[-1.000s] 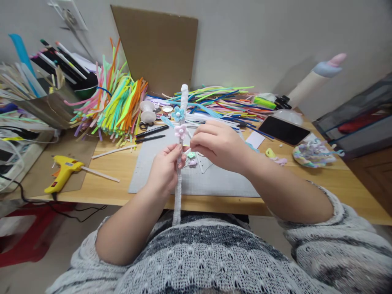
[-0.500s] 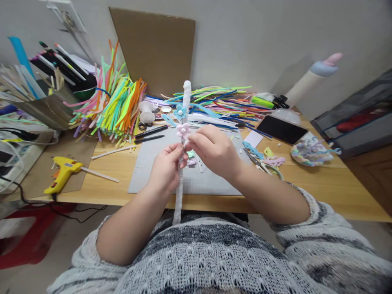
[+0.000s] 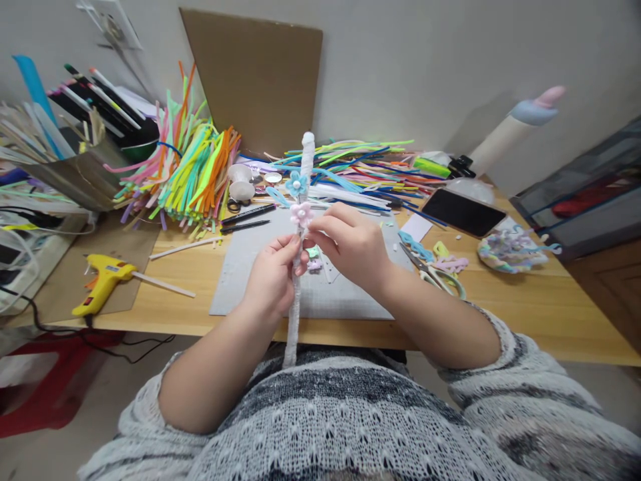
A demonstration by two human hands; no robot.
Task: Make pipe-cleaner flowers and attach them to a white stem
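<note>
A long stick wrapped in white fuzzy material [image 3: 294, 314] stands nearly upright in front of me, its lower end by my sweater. My left hand [image 3: 274, 274] is closed around its middle. A blue flower [image 3: 296, 183] with a pale centre sits on the upper part, with a blue loop at its left. Just below it is a pink flower [image 3: 301, 215]. My right hand [image 3: 350, 244] is pinched beside the stick, right under the pink flower; what its fingertips hold is too small to make out.
A grey cutting mat [image 3: 250, 287] lies beneath my hands. Left are a yellow glue gun [image 3: 104, 280] and bundled pipe cleaners [image 3: 200, 180]. Scissors [image 3: 433, 272], a phone [image 3: 463, 212] and a decorated bowl-like piece [image 3: 511, 250] lie right. Loose pipe cleaners [image 3: 360, 167] lie behind.
My right hand's fingers have lifted and spread slightly from the stick, with the fingertips still beside it. The left hand's grip looks the same.
</note>
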